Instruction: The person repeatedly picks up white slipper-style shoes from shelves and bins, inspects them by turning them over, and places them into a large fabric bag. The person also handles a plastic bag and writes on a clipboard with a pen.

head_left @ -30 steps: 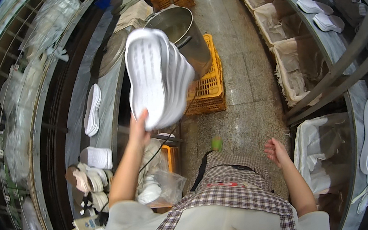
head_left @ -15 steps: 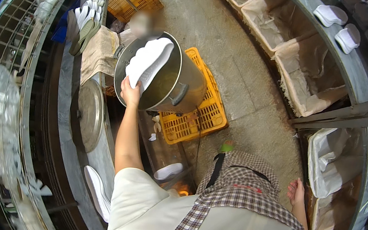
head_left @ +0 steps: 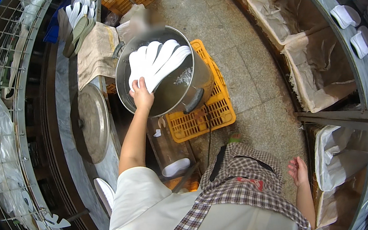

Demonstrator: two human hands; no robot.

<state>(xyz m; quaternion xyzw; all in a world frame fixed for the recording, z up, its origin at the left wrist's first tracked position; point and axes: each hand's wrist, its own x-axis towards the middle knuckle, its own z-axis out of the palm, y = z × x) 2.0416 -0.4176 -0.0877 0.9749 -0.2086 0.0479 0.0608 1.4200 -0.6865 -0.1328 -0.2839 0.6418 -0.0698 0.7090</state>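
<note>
My left hand (head_left: 142,95) is closed round the near ends of several white shoe soles (head_left: 155,67), which fan apart toward the far side. They are over the mouth of a large metal pot (head_left: 205,73), partly inside its rim. Murky liquid (head_left: 168,92) shows in the pot beside them; whether the soles' undersides touch it, I cannot tell. Away to the right, my right hand (head_left: 298,172) hangs by the apron with its fingers loosely apart and holds nothing.
A yellow crate (head_left: 221,113) is under the pot. Left of it are a round metal lid (head_left: 94,124), a beige cloth (head_left: 97,52) and more stacked soles (head_left: 83,11). Cloth-lined bins (head_left: 309,101) line the right side. A dark cord (head_left: 210,137) runs down from the pot.
The soles have gone from a tight stack to a spread fan and sit lower in the pot's mouth. My left hand has shifted slightly right; the right hand stays apart at the side.
</note>
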